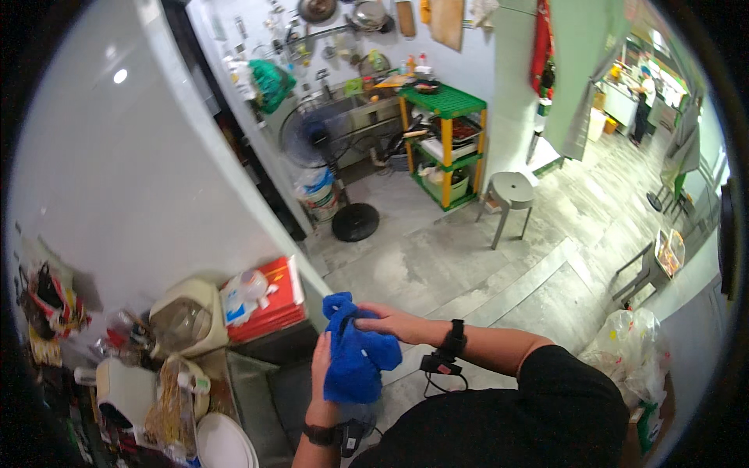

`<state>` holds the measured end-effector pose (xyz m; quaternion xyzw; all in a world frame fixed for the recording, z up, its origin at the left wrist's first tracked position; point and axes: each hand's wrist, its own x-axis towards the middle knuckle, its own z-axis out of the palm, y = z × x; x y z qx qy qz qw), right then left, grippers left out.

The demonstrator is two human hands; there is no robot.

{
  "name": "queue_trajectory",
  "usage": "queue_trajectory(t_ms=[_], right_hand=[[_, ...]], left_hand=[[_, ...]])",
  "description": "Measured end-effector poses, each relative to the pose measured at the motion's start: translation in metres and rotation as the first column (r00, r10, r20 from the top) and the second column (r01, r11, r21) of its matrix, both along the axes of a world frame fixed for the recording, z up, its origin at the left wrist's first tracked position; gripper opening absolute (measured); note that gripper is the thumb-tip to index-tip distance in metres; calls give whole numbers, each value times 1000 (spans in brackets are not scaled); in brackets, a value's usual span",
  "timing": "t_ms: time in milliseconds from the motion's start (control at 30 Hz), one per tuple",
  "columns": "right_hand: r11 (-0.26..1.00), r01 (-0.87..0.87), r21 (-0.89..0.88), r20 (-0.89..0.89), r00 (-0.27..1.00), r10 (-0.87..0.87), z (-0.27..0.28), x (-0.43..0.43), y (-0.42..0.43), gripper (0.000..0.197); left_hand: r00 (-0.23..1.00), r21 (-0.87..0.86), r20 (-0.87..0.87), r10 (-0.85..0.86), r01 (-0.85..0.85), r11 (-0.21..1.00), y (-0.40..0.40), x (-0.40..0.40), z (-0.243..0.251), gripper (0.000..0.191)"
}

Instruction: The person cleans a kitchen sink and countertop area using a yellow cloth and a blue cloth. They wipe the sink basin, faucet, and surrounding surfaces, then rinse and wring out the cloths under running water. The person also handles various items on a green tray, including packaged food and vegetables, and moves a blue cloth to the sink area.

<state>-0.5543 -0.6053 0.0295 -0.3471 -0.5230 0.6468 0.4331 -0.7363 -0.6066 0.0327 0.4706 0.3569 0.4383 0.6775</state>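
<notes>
A blue cloth (360,365) is bunched between my two hands in front of my body. My right hand (386,323) grips its upper part, the thumb pressed into a fold. Along the cloth's left edge lies my left hand (322,365); its fingers are partly hidden behind the fabric. Both wrists wear black straps with small devices and cables. Just left of the cloth, a stack of red boxes (266,327) rests on a counter, with a clear plastic item on top.
A cream appliance (190,316), white plates (225,441) and a tub of skewers (169,409) crowd the left counter. Ahead stand a pedestal fan (355,222), a green-and-yellow shelf (447,102) and a grey stool (512,190). Plastic bags (629,351) sit at right. A person (643,105) stands far off.
</notes>
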Motion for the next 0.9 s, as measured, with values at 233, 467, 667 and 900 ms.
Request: queue_trajectory(t_ms=[233, 467, 667, 900], right_hand=[[728, 661, 182, 210, 697, -685, -28, 162, 1, 18], [685, 701, 200, 169, 664, -728, -32, 210, 44, 20], [724, 673, 149, 140, 711, -689, -32, 265, 116, 28], [632, 664, 400, 483, 433, -761, -23, 336, 196, 30]], left_hand=[[932, -227, 154, -329, 357, 906, 34, 151, -8, 58], [876, -23, -138, -462, 463, 886, 89, 233, -29, 49], [908, -196, 101, -407, 419, 887, 183, 278, -31, 32], [895, -138, 143, -423, 441, 887, 310, 331, -11, 32]])
